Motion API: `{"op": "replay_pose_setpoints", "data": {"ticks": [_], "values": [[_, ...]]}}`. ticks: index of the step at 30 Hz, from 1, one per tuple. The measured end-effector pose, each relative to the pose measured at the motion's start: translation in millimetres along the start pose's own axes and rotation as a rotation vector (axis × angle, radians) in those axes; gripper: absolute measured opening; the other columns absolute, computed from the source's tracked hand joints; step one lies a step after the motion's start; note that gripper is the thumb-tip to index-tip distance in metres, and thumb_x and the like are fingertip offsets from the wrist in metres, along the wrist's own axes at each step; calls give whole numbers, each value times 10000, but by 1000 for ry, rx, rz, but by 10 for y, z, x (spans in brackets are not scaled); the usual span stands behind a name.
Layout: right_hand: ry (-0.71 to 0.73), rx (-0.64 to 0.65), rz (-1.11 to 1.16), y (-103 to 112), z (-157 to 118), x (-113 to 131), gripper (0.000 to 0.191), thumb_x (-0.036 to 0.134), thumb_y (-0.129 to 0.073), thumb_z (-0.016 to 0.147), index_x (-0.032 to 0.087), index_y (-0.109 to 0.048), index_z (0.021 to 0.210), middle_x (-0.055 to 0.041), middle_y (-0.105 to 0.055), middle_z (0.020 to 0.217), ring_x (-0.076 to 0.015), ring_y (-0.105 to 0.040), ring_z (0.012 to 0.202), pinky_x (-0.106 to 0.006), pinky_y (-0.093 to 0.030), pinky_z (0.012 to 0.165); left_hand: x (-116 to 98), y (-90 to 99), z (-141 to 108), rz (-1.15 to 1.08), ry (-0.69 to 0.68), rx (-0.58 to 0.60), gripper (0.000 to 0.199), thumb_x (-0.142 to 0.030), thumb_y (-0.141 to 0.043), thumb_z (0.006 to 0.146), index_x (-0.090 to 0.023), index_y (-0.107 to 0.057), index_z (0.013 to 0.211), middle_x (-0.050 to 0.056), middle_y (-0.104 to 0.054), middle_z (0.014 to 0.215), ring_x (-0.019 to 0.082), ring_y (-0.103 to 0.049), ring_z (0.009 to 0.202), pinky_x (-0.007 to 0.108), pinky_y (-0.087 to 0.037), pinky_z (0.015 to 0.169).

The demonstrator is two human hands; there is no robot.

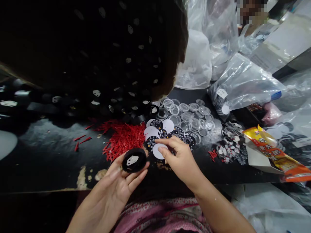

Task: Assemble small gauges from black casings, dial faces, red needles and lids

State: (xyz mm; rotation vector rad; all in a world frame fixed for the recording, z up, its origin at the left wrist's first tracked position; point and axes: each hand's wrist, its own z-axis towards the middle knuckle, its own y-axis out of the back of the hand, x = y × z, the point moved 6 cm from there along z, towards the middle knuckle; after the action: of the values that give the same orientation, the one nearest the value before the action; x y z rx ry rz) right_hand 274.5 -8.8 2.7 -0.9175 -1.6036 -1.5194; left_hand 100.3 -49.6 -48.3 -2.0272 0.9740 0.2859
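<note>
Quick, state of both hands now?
Left hand: holding a round black case.
Right hand: fingers at a white disc; whether it's gripped cannot be told.

White disc (157, 154) matt, smooth; clear covers (187, 116) plastic (glossy, too).

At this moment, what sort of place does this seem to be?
Probably a small assembly workshop: red pointed pieces lie heaped on a worn black bench, near many loose clear rings and printed black discs.
</note>
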Motion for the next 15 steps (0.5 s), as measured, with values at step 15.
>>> {"op": "replay_pose_setpoints", "data": {"ticks": [15], "values": [[-28, 53, 130, -44, -53, 119, 78, 235, -663, 866, 200, -667, 796, 8, -601, 825, -121, -562, 755, -260, -456, 713, 152, -157, 22, 55, -70, 15, 282, -377, -697, 869, -246, -727, 1117, 65, -718, 1230, 226, -703, 1060, 341, -585, 924]]}}
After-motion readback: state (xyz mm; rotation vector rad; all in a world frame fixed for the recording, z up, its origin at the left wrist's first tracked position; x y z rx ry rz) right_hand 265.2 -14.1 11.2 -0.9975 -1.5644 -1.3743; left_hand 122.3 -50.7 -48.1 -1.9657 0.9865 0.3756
